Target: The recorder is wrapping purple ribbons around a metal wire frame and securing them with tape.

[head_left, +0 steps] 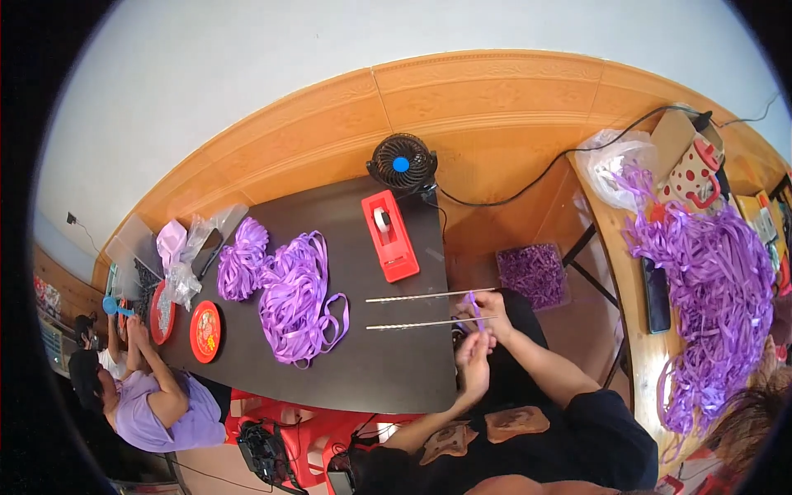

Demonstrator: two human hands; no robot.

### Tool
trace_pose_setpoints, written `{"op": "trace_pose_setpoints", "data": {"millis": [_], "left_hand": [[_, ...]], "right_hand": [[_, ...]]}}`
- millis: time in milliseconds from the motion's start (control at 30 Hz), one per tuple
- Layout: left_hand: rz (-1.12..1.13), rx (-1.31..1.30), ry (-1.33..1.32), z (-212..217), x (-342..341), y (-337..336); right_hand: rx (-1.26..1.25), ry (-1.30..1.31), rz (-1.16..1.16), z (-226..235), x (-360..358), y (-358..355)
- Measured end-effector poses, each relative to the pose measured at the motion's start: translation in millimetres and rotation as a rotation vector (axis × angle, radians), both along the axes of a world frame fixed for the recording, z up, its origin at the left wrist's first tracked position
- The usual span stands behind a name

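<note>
At the near edge of the dark table (pixel 396 371), I see a short piece of purple ribbon (pixel 473 307) pinched in my right hand (pixel 492 314), fingers closed on it just past the ends of two metal rods (pixel 429 309) that lie side by side on the tabletop and stick out over its edge. My left hand (pixel 473 363) sits just below, fingertips drawn together at the ribbon's lower end; I cannot tell whether it truly grips the strip. Further along the table lies a big heap of loose purple ribbon (pixel 295 301), with a smaller bunch (pixel 242 262) beside it. A red tape dispenser (pixel 389 233) rests above the rods, and a small black fan (pixel 402 164) stands at the table's far end. A red round lid (pixel 205 332) lies near another person in a lilac shirt (pixel 157 404). A clear box of purple pieces (pixel 535 272) sits on the floor.
</note>
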State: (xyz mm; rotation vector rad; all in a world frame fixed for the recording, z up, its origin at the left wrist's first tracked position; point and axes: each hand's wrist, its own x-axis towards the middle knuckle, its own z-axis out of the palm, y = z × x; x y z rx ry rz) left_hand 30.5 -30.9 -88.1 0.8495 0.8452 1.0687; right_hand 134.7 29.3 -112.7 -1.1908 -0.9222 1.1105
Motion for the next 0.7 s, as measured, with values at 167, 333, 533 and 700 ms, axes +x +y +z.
{"op": "trace_pose_setpoints", "data": {"millis": [167, 333, 533, 700], "left_hand": [[-0.238, 0.231, 0.113, 3, -27, -40], [-0.454, 0.445, 0.205, 15, -63, -49], [-0.612, 0.545, 0.129, 26, -87, -57], [-0.559, 0.667, 0.172, 71, -92, -49]], "right_hand": [[-0.135, 0.065, -0.04, -10, -31, -53], [-0.11, 0.1, 0.04, -38, -46, -104], [-0.117, 0.232, 0.097, -41, -54, -149], [-0.202, 0.229, 0.082, -13, -51, -168]]}}
